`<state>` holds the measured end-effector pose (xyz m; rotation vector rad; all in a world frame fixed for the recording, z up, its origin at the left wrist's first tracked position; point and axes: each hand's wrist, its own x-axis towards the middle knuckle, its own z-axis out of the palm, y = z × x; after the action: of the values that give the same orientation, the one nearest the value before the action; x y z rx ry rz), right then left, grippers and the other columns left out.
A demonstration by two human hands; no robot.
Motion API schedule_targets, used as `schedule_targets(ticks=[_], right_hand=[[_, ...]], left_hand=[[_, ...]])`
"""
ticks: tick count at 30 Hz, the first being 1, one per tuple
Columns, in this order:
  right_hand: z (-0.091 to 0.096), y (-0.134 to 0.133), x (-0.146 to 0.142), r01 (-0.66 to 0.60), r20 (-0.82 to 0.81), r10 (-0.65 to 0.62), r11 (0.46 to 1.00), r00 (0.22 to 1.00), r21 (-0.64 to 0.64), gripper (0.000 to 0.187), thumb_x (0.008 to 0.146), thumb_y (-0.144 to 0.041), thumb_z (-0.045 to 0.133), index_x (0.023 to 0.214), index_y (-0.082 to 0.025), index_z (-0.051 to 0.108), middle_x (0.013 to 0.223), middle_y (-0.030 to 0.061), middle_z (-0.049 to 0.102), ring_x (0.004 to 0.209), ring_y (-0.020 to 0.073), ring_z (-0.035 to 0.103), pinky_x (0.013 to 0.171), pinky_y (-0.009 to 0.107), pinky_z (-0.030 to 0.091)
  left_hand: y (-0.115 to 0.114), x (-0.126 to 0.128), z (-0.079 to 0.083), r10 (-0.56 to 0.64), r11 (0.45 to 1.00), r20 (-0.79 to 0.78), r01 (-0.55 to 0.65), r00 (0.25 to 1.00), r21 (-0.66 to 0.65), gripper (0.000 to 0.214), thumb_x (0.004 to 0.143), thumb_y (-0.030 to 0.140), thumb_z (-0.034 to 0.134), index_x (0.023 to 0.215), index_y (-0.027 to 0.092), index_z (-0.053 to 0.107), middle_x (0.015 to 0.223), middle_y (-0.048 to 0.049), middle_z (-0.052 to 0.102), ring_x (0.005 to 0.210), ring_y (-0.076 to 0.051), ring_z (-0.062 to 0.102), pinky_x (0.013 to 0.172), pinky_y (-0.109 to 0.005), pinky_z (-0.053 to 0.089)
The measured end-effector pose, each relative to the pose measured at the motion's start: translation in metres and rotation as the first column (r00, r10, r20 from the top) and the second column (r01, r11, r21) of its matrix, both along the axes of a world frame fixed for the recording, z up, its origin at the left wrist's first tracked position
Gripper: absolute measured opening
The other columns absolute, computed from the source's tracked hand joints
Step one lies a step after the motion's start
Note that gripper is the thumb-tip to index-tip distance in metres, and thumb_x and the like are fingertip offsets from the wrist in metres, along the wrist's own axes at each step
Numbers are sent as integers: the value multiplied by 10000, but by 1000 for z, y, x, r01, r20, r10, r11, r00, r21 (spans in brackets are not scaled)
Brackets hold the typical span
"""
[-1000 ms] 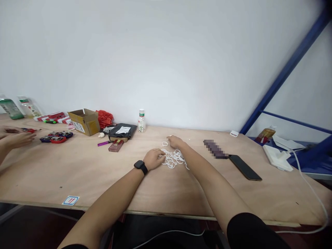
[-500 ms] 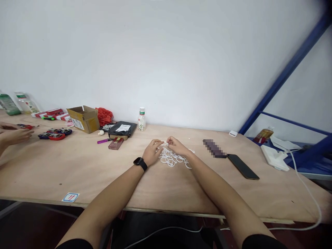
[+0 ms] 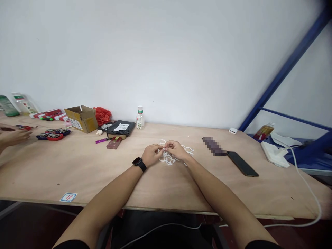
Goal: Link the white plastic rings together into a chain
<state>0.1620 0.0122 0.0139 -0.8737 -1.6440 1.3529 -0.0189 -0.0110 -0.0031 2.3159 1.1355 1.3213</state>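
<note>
A small pile of white plastic loops (image 3: 169,160), which look like cable ties closed into rings, lies on the wooden table. Over it, my left hand (image 3: 152,155) pinches with thumb and forefinger, a black watch on its wrist. My right hand (image 3: 174,150) meets it from the other side, fingertips closed against the left ones. Both seem to grip one white cable tie between them, mostly hidden by the fingers. Just beyond the hands rests a single loop (image 3: 162,141). More loops (image 3: 188,149) show to the right of my right hand.
A clear bottle (image 3: 140,119) stands near the wall. Left of it are a dark red box (image 3: 114,143), a black parcel (image 3: 121,128) and an open carton (image 3: 82,119). A phone (image 3: 242,164) lies right. Another person's hand (image 3: 15,135) is at far left.
My hands have come together over the pile, the right one shifting slightly nearer and down. A single loop now shows beyond them. The view has shifted slightly.
</note>
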Motion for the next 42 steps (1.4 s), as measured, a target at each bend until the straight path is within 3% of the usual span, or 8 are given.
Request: schedule_targets(ticks=[11,16,20,25,29,33,36,42], right_hand=[[-11,-9,-14,-1,171,-35,979,985,206,180,801,-352,628,858,-212,530,737,-23,558,638,118,505,586,244,411],[-6,-3,-9,-2,365,-212,862,907,508,150,855,-303,551,974,-223,597,934,44,625,839,187,561,797,345,444],[-8,19,23,13,473,-411,765,779,643,414,811,-347,631,1207,-239,579,1260,105,568,1200,270,470,1026,449,338],[-24,41,84,142,736,-494,861,463,489,613,821,-567,579,1353,-268,515,1489,109,388,1394,368,261,1114,566,163],[-39,40,88,116,769,-358,929,530,352,630,868,-614,483,1384,-252,493,1489,119,391,1396,356,285,1126,547,188],[-35,33,56,7,649,-261,930,715,366,631,901,-605,433,1432,-266,418,1500,81,383,1416,284,272,1152,485,201],[-19,22,51,-4,580,-242,921,777,389,705,882,-631,449,1479,-278,323,1550,69,282,1452,272,166,1164,479,175],[-14,-14,84,-203,784,-158,918,600,341,1140,632,-712,686,1527,-292,119,1595,85,66,1457,352,9,1164,526,78]], left_hand=[[4,2,-2,145,984,122,-130,982,-120,124,685,93,584,713,150,691,639,7,660,551,-95,535,555,-208,418],[11,-3,-6,168,983,47,-163,985,-88,178,740,131,576,849,172,711,787,-20,698,658,-130,590,663,-256,478],[12,-7,-8,147,987,-192,-158,970,-41,164,765,300,667,881,201,727,1025,-64,691,925,-212,611,883,-358,461],[5,-8,-10,125,981,-379,-172,917,-93,678,684,648,675,1230,250,616,1324,-118,556,1217,-342,468,1026,-518,325],[4,-3,-14,20,967,-537,-154,843,-204,1175,540,820,629,1486,215,286,1553,-184,221,1409,-420,189,1100,-600,145],[6,0,-14,-44,948,-607,-159,793,-277,1263,540,865,564,1520,180,157,1576,-205,76,1438,-420,81,1110,-616,80],[5,-6,-12,-47,945,-623,-167,781,-280,1297,535,867,563,1526,166,108,1576,-211,34,1438,-432,48,1104,-632,79],[2,-22,-15,-69,941,-651,-167,756,-293,1355,494,882,572,1529,174,59,1575,-216,-2,1430,-460,-6,1086,-669,65]])
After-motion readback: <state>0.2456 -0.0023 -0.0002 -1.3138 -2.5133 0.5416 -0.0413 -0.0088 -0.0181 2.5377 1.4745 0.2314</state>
